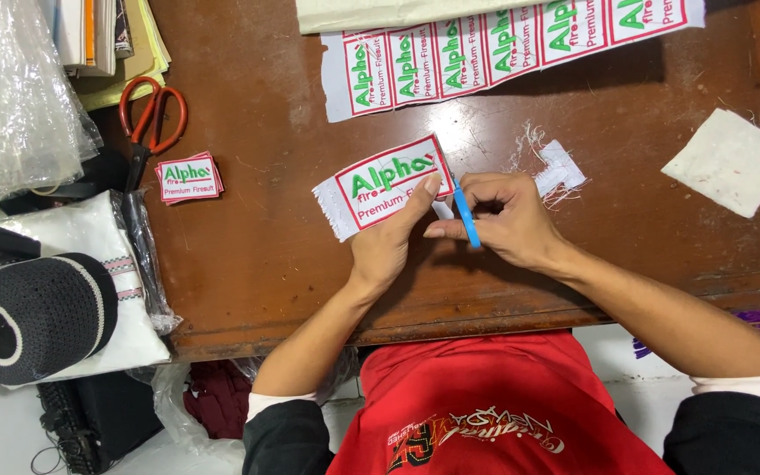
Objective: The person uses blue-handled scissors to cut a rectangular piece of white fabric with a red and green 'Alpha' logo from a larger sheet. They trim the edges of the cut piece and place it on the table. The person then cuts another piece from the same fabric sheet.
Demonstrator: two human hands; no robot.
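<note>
The embroidered patch point(386, 187) lies tilted on the tabletop point(248, 255), long axis rising toward the right. The left hand point(389, 239) pinches its lower right edge; the right hand point(505, 220), just beside it, grips blue-handled snips point(464, 209) at the patch's right end.

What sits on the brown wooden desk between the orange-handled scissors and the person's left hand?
In the head view, a small stack of red-bordered white patches lies between the orange-handled scissors and the left hand.

White patch point(386, 187), red border, green lettering; blue-handled scissors point(465, 215).
</note>
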